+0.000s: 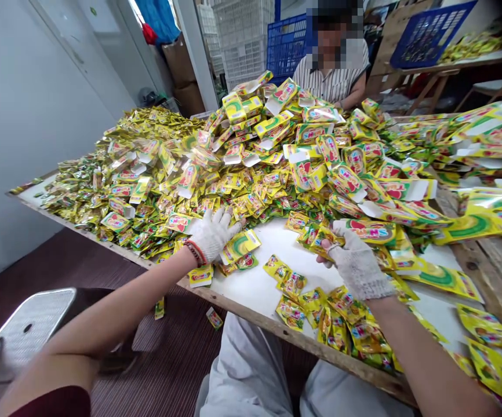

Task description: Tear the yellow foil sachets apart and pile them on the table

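Observation:
My left hand (213, 233), in a white knit glove, lies with fingers spread flat on small yellow sachets at the edge of the big pile (216, 168), beside a flat yellow-green carton (241, 245). My right hand (355, 263), also gloved, is closed around a bunch of yellow sachets (318, 236) just above the white tabletop (277, 237). More loose sachets (294, 301) lie near the table's front edge. Folded yellow cartons (277, 124) are heaped on top of the pile.
Across the table sits another person in a striped shirt (333, 81). Flat carton blanks (472, 226) are stacked at the right. Blue and white crates (286, 43) stand behind. A metal stool (33, 324) is at lower left, and sachets (214, 317) lie on the floor.

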`<state>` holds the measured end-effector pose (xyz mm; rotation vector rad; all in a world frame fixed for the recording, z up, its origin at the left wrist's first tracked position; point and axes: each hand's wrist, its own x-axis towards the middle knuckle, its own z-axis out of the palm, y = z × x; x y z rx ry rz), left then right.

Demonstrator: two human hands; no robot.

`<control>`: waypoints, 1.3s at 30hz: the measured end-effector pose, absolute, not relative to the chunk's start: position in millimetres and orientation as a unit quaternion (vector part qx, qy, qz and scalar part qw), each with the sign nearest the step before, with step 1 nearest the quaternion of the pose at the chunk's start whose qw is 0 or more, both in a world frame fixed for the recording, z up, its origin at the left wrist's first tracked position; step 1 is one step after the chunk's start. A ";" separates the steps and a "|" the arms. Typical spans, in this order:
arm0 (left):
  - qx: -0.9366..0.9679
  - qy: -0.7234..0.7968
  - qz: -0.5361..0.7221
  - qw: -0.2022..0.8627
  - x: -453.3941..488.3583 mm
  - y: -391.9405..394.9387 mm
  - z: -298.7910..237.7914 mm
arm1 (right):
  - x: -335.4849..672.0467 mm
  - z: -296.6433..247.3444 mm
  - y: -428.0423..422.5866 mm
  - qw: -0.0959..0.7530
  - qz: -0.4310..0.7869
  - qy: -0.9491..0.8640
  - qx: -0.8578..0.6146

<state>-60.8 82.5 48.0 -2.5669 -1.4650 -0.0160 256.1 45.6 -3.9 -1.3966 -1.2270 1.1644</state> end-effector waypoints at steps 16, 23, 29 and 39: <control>-0.903 -0.390 0.029 -0.179 25.1 119.4 42.3 | 273.7 9.9 48.0 0.531 0.447 -0.393 -0.603; -0.864 -0.498 0.019 -0.069 47.9 94.3 25.3 | 271.1 2.7 49.5 0.469 0.387 -0.474 -0.637; -0.869 -0.487 -0.070 -0.051 55.6 71.8 7.5 | 264.5 -8.4 52.0 0.393 0.292 -0.565 -0.664; -0.905 -0.374 -0.169 -0.116 63.0 68.1 -8.8 | 278.6 8.0 47.3 0.237 0.284 -0.695 -0.617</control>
